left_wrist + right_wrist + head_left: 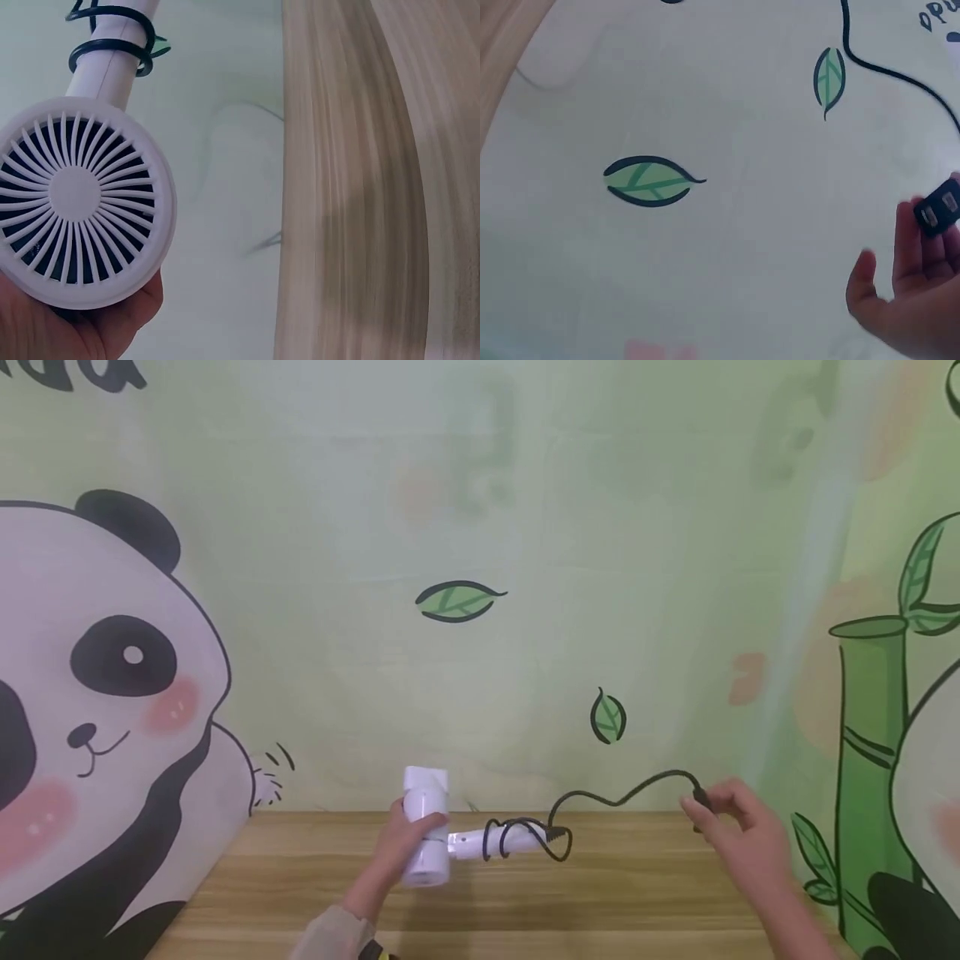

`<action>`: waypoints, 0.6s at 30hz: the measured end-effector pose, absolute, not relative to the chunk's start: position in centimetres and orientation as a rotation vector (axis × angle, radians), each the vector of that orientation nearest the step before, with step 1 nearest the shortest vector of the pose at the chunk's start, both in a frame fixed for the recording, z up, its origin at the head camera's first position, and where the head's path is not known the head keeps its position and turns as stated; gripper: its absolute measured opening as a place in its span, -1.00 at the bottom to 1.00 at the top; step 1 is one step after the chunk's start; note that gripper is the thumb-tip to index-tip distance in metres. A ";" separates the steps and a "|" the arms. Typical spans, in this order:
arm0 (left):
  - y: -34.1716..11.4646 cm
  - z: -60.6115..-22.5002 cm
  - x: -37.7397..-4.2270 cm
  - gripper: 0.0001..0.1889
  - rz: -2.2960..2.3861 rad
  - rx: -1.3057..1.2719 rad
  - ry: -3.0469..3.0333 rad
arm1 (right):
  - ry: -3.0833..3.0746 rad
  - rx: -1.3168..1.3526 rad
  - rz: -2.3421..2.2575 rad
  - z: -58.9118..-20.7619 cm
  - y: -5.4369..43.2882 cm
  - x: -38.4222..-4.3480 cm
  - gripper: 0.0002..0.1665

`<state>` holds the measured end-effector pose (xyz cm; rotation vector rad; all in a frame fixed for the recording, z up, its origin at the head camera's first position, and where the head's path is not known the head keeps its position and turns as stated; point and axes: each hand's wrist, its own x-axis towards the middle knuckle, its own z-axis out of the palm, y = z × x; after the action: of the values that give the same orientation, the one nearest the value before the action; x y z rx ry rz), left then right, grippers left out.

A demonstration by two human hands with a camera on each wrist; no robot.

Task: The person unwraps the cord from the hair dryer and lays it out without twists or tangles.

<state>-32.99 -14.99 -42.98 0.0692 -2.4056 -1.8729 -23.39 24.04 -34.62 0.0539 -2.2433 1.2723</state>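
A white hair dryer [427,862] is held up over the wooden table, its handle [465,845] pointing right. My left hand [396,847] grips it round the barrel, thumb across the near side. In the left wrist view the round slatted grille [75,193] faces the camera, and black cord [112,46] loops round the handle. From those loops a loose stretch of cord [615,802] runs up and right to my right hand [753,843]. There, thumb and fingers pinch the black plug [702,798]. The right wrist view shows the plug [937,208] against the fingers, its prong end towards the camera.
The wooden table [300,860] spreads below both hands. Behind it hangs a pale green backdrop [337,610] printed with leaves, bamboo and a panda [112,693], reaching down to the table's back edge.
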 end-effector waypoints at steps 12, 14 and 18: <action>-15.6 -42.4 -33.1 -0.13 -1.920 0.109 -2.291 | -2.860 0.733 1.438 -42.0 28.2 -23.4 -0.72; -15.6 -42.1 -33.0 -0.14 -1.925 0.101 -2.281 | -2.912 0.874 1.429 -42.9 28.2 -24.0 -0.73; -15.6 -41.5 -32.9 -0.15 -1.936 0.081 -2.306 | -2.995 0.880 1.371 -43.9 27.2 -24.9 -0.77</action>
<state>-32.92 -15.57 -41.51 0.0812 -2.3061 -1.9364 -24.91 27.22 -43.92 0.8801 -2.9951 1.3708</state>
